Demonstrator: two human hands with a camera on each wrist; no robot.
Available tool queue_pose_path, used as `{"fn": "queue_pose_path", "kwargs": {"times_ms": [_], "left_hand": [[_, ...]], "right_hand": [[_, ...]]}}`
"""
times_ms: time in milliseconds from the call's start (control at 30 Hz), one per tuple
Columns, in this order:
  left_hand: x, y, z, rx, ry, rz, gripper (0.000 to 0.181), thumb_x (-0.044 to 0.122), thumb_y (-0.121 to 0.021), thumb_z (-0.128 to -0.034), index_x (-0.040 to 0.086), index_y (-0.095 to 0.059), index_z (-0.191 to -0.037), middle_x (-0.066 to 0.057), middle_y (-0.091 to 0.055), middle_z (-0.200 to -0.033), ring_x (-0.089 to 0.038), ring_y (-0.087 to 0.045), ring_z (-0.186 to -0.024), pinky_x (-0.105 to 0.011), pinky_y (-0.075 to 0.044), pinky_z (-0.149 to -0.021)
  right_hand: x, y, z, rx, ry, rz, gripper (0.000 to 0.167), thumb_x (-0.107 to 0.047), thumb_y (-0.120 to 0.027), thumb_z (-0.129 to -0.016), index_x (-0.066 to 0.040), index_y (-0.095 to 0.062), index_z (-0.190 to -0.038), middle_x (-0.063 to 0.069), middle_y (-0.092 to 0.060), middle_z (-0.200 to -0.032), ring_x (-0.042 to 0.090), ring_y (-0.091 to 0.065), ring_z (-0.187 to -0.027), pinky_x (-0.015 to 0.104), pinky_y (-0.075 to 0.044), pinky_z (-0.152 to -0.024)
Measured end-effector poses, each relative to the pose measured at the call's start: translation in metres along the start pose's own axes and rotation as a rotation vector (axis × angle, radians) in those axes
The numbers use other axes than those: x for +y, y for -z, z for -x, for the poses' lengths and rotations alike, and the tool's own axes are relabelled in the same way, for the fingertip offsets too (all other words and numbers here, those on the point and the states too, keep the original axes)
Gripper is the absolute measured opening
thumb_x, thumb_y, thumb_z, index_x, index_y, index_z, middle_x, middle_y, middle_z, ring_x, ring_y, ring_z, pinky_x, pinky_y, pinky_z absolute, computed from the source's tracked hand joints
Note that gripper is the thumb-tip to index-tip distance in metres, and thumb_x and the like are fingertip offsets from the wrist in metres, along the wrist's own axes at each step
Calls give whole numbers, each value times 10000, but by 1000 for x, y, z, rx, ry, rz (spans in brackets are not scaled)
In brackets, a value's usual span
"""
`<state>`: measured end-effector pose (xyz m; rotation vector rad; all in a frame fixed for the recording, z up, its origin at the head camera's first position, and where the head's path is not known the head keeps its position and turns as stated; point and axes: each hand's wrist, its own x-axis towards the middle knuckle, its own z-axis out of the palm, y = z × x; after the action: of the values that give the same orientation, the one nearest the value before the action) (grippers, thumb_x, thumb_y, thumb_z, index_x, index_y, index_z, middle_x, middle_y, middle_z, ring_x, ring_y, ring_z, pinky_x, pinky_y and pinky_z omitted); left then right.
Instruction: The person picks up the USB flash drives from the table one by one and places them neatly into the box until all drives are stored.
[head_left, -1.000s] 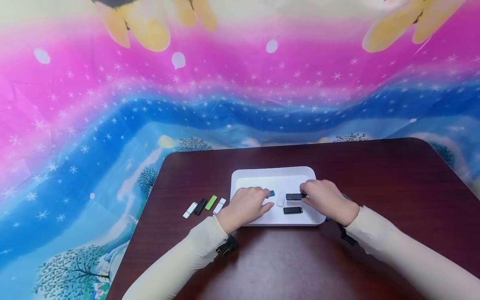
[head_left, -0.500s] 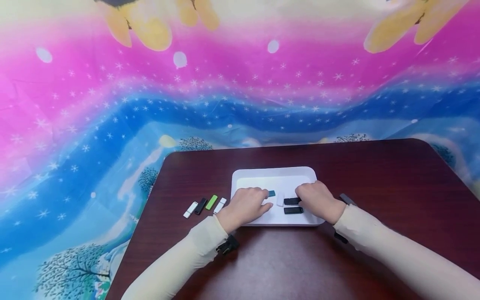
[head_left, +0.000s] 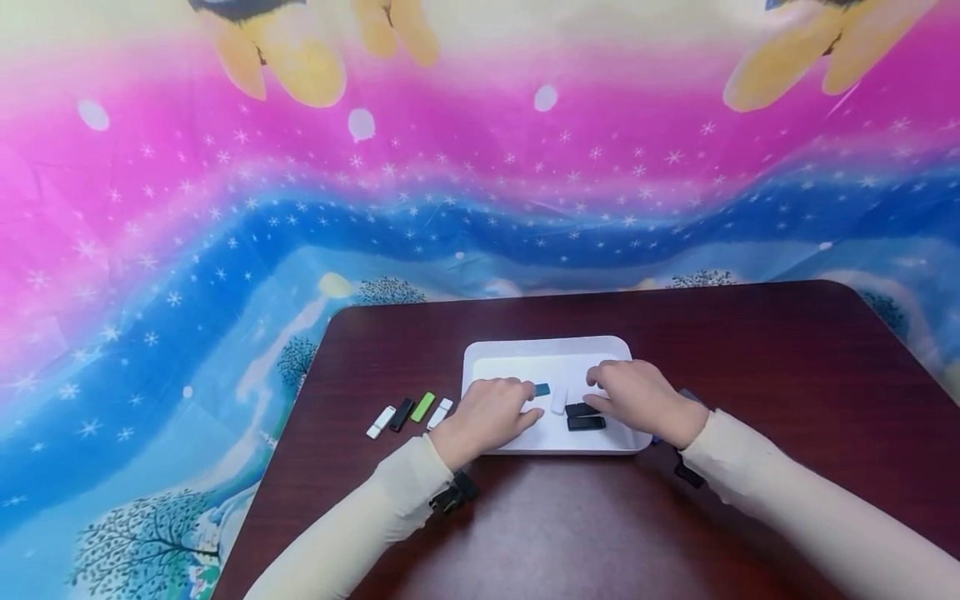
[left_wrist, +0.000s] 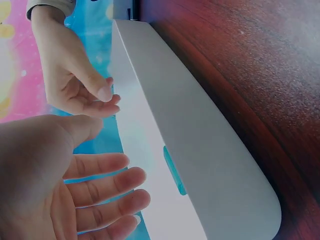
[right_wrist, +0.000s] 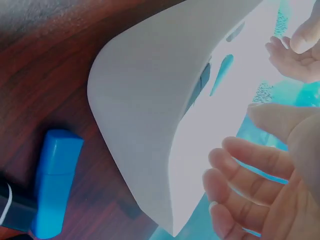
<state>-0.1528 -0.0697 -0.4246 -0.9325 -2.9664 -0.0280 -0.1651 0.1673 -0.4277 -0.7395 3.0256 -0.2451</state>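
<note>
Stick [head_left: 579, 411], the farther black one, lies in the white tray [head_left: 547, 367] just left of my right hand [head_left: 641, 396], long axis left-right; I see that hand nearer than my left hand [head_left: 487, 412], both empty, thumbs parted from fingers

No text, label, brand, number or sign is legible in any view. White tray [head_left: 517, 367]: no readable marking on its walls. Left of the tray, 4 sticks [head_left: 423, 407]: no readable characters. Inside the tray, 2 black sticks [head_left: 586, 423], 1 white stick [head_left: 558, 399] and 1 teal stick [head_left: 542, 390]: too small to read. Right of the tray, 1 blue stick [right_wrist: 57, 185]: no readable marking.
</note>
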Motion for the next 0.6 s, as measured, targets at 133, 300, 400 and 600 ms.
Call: {"fn": "queue_pose_path", "kwargs": {"times_ms": [133, 300, 400, 600], "left_hand": [[1, 2, 1, 7, 1, 7, 295, 448, -607, -990, 187, -730, -1051, 54, -714, -837, -87, -614, -658, -241, -451, -530], [2, 7, 7, 26, -5, 10, 290, 447, -610, -989, 193, -730, -1060, 54, -721, -841, -85, -624, -662, -232, -452, -529], [2, 11, 10, 33, -5, 19, 294, 445, -618, -986, 188, -735, -1068, 50, -732, -859, -88, -640, -678, -230, -467, -540], [2, 18, 17, 40, 4, 24, 313, 454, -635, -974, 191, -740, -1107, 46, -760, -925, -97, -692, -752, -230, -508, -571]], "right_hand": [[-3, 3, 3, 24, 5, -28, 255, -307, -783, -880, -100, -757, -1027, 19, -740, -856, 76, -582, -628, 299, -530, -605], [-6, 5, 8, 57, 6, -32, 257, -319, -784, -879, -111, -757, -1028, 9, -737, -858, 80, -586, -644, 301, -528, -615], [-8, 7, 10, 79, 7, -30, 259, -324, -791, -871, -118, -760, -1025, 2, -736, -854, 84, -584, -645, 300, -524, -612], [-14, 11, 15, 107, 18, -39, 269, -333, -799, -862, -122, -767, -1025, 16, -748, -874, 96, -600, -662, 309, -532, -618]]}}
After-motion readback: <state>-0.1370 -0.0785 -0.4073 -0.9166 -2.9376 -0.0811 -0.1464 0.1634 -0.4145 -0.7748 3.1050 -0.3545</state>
